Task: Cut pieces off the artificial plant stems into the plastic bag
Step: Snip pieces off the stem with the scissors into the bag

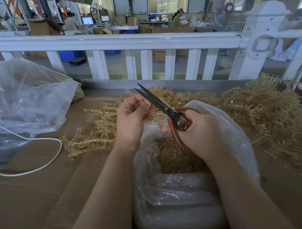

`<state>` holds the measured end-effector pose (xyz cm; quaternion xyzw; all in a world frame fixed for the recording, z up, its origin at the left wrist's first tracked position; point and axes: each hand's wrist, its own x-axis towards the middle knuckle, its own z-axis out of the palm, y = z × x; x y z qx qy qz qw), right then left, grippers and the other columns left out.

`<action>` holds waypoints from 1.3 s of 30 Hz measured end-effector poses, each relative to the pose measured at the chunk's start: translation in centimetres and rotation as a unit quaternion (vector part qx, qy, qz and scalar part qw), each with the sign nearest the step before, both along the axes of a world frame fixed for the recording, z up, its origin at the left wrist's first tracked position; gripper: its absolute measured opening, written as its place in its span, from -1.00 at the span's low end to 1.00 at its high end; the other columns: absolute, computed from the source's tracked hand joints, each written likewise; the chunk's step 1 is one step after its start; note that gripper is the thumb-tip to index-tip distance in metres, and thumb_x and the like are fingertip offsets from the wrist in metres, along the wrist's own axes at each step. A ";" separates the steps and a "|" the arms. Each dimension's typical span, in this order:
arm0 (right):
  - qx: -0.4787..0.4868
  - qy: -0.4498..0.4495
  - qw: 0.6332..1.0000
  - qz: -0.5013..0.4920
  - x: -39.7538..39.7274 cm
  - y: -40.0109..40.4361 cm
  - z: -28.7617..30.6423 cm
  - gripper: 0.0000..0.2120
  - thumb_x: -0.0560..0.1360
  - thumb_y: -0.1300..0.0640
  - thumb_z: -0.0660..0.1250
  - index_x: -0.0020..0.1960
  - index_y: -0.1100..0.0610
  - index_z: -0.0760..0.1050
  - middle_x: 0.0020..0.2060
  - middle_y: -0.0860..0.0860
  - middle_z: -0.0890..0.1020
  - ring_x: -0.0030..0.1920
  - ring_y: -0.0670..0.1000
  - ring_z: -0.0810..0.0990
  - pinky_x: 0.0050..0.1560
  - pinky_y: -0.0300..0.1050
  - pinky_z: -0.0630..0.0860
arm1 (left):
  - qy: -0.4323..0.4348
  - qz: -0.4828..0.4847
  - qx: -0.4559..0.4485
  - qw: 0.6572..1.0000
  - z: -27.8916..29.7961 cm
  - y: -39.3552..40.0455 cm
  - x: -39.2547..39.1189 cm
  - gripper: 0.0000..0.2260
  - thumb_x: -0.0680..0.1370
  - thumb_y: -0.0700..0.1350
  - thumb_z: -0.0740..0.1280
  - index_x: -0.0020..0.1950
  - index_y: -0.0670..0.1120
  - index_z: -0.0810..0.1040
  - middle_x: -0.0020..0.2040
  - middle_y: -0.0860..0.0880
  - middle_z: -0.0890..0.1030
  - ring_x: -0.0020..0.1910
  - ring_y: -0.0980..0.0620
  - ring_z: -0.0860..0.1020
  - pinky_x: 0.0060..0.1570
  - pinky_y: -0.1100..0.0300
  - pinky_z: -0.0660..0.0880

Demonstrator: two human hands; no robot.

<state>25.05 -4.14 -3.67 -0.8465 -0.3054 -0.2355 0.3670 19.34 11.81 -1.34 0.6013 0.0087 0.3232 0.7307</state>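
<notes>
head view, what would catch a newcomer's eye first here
The black-bladed scissors with red handles, blades slightly apart, held up mid-frame in the right hand, while the left hand pinches a golden stem piece beside the blades. Right below them, the open clear plastic bag holds cut golden bits. A big heap of golden artificial plant stems sprawls across the cardboard-covered table behind and to the right.

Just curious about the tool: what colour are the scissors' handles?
Reddish-brown, with dark blades; the head view shows the scissors best, in the right hand.
</notes>
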 end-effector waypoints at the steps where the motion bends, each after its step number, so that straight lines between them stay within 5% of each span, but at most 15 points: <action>1: 0.007 0.013 1.000 0.005 0.0 0.0 0.0 -0.30 0.26 -0.61 0.14 -0.16 0.01 0.57 -0.31 -0.17 0.62 -0.31 -0.20 0.55 -0.29 -0.48 0.39 | 0.011 -0.001 -0.009 1.000 -0.1 0.0 0.1 -0.80 0.63 -0.33 0.22 -0.12 -0.13 0.53 -0.24 -0.03 0.59 -0.25 0.02 0.52 -0.12 0.16 0.46; 5: 0.065 0.064 0.996 0.011 0.1 0.1 0.1 -0.31 0.23 -0.61 0.21 -0.12 -0.01 0.62 -0.28 -0.18 0.64 -0.24 -0.18 0.60 -0.28 -0.48 0.44 | 0.021 -0.015 -0.088 0.996 -0.2 0.4 0.3 -0.83 0.68 -0.26 0.13 -0.04 -0.12 0.46 -0.15 -0.08 0.67 -0.12 -0.06 0.64 -0.05 0.00 0.52; 9: 0.161 0.137 0.977 0.019 0.0 0.1 0.6 -0.43 0.19 -0.56 0.29 -0.23 -0.07 0.60 -0.28 -0.27 0.64 -0.17 -0.25 0.60 -0.23 -0.52 0.41 | 0.003 -0.057 -0.181 0.982 0.0 1.1 0.3 -0.78 0.70 -0.23 0.08 -0.07 -0.10 0.45 -0.22 -0.09 0.66 -0.13 -0.08 0.65 -0.10 0.04 0.57; 14: 0.198 0.181 0.963 0.020 0.3 0.0 1.0 -0.52 0.26 -0.46 0.36 -0.25 -0.04 0.64 -0.36 -0.19 0.66 -0.29 -0.20 0.62 -0.31 -0.43 0.44 | -0.035 -0.115 -0.307 0.944 0.4 1.5 0.0 -0.74 0.70 -0.15 0.07 -0.12 -0.05 0.45 -0.36 0.03 0.49 -0.30 0.06 0.56 -0.10 0.16 0.55; 22: 0.194 0.215 0.956 0.034 0.6 -0.2 1.0 -0.55 0.39 -0.25 0.48 -0.44 0.05 0.45 -0.58 -0.11 0.46 -0.53 -0.19 0.42 -0.46 -0.35 0.36 | -0.064 -0.203 -0.435 0.875 0.8 1.7 -0.4 -0.70 0.71 -0.13 0.07 -0.13 -0.08 0.50 -0.39 0.04 0.48 -0.34 0.09 0.54 -0.19 0.19 0.60; 24: 0.203 0.227 0.951 0.047 0.7 -0.3 0.9 -0.58 0.42 -0.19 0.49 -0.42 0.06 0.49 -0.57 -0.09 0.48 -0.53 -0.18 0.42 -0.47 -0.34 0.35 | -0.065 -0.221 -0.445 0.866 0.8 1.7 -0.5 -0.65 0.71 -0.13 0.06 -0.16 -0.09 0.55 -0.39 0.06 0.48 -0.34 0.11 0.54 -0.01 0.28 0.50; 28: 0.199 0.238 0.949 0.053 0.8 -0.2 0.9 -0.57 0.42 -0.19 0.49 -0.35 0.15 0.55 -0.55 -0.07 0.49 -0.50 -0.14 0.44 -0.44 -0.28 0.39 | -0.080 -0.222 -0.451 0.861 0.9 1.8 -0.6 -0.63 0.72 -0.14 0.04 -0.16 -0.10 0.54 -0.38 0.07 0.46 -0.33 0.11 0.53 -0.22 0.16 0.60; 32: 0.183 0.240 0.952 0.047 0.8 -0.1 0.9 -0.60 0.43 -0.18 0.50 -0.38 0.08 0.52 -0.56 -0.11 0.48 -0.51 -0.19 0.44 -0.46 -0.34 0.39 | -0.080 -0.215 -0.459 0.858 1.0 1.7 -0.6 -0.63 0.72 -0.16 0.06 -0.18 -0.11 0.55 -0.36 0.06 0.45 -0.29 0.10 0.50 -0.09 0.12 0.61; 39: 0.173 0.231 0.957 0.040 0.9 0.0 0.9 -0.64 0.40 -0.22 0.49 -0.33 0.06 0.60 -0.45 -0.04 0.61 -0.45 -0.17 0.53 -0.42 -0.33 0.45 | -0.084 -0.216 -0.448 0.863 1.1 1.5 -0.7 -0.66 0.72 -0.16 0.05 -0.14 -0.08 0.53 -0.40 0.08 0.45 -0.34 0.12 0.53 -0.21 0.15 0.61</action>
